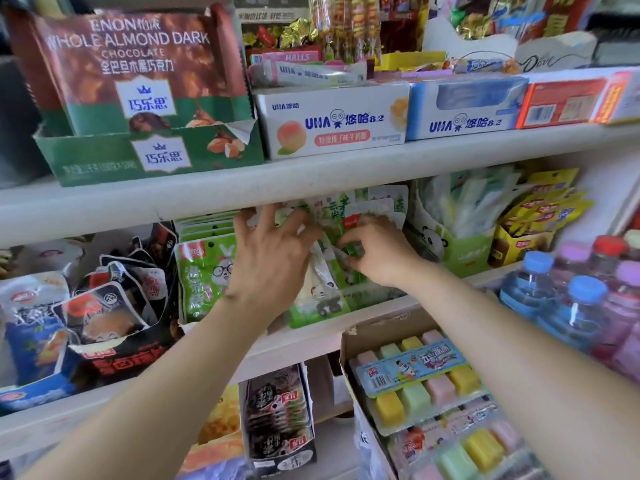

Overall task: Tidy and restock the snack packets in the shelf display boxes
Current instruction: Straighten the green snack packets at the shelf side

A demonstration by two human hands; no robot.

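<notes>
Green-and-white packets pinched near the top by the curled fingers of the right hand. Left hand just beside it, fingers spread and pressed flat against the same bunch. Packed in a leaning row on the middle shelf, between rabbit packets and a green panda box.

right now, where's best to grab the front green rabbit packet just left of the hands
Pinch the top edge of the rabbit packet near its left corner, coming from the front and above. It stands upright with the packets behind it pressed close, so the top edge looks like the easiest part to reach, and the left hand covers its right side.
</notes>
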